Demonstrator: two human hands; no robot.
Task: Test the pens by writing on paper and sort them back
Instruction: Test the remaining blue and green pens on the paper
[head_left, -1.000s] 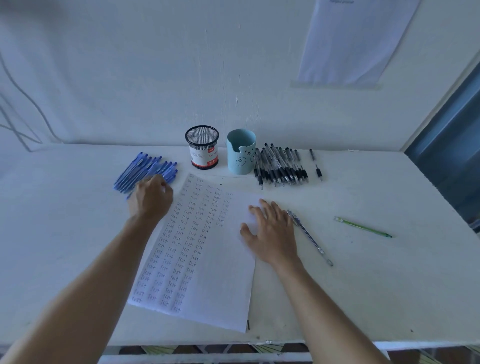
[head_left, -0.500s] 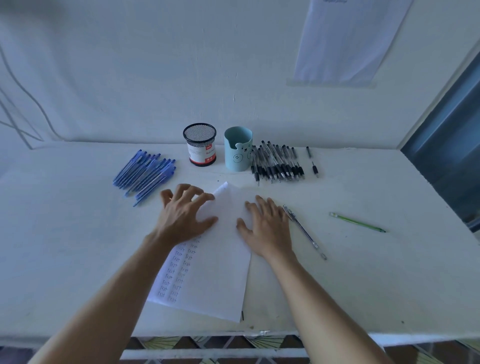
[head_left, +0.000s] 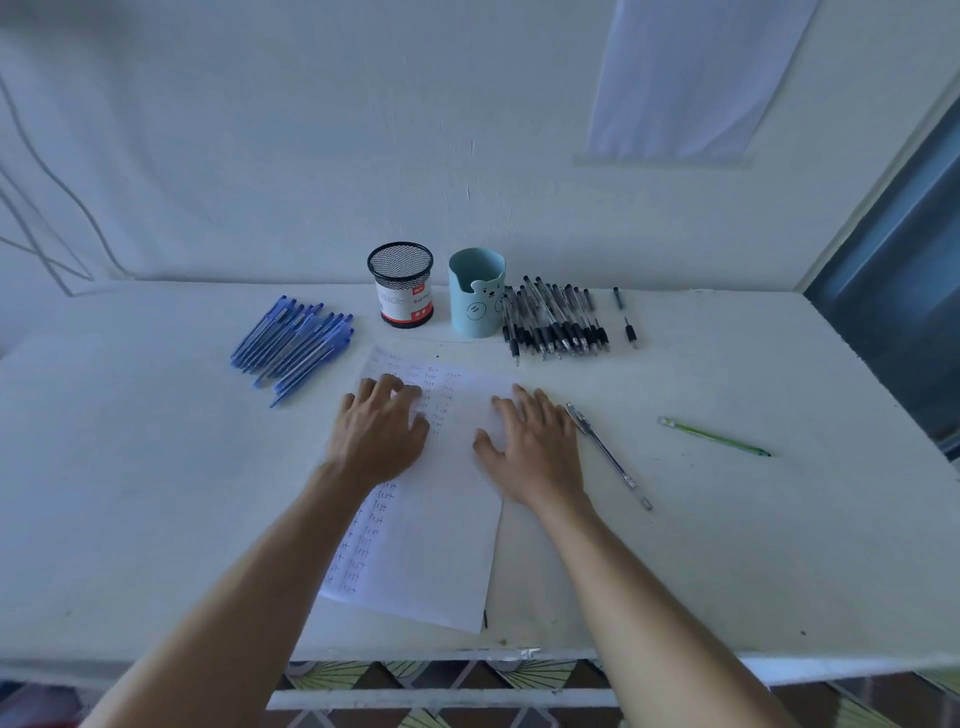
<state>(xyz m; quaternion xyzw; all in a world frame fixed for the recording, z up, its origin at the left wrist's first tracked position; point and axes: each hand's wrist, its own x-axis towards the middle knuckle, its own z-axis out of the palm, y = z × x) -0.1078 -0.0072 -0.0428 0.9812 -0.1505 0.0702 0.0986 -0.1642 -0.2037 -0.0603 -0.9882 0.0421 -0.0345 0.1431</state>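
A white sheet of paper (head_left: 441, 519) with columns of handwritten test words lies on the white table (head_left: 156, 493). My left hand (head_left: 379, 431) rests flat on its upper left part, fingers spread. Flat on the sheet's right edge lies my right hand (head_left: 530, 447). Neither hand holds a pen. A clear pen (head_left: 608, 454) lies just right of my right hand. Further right sits a green pen (head_left: 714, 436). Several blue pens (head_left: 293, 340) are piled at the back left, several black pens (head_left: 556, 319) at the back right.
A black mesh cup (head_left: 402, 283) and a light blue holder (head_left: 475, 291) stand at the back centre, by the wall. One black pen (head_left: 626, 317) lies apart, right of the black pile. The table's front edge runs just below the paper.
My left hand came from the blue pens onto the paper and pressed down. The paper shifted and turned under both hands. My right hand stayed on its right edge.
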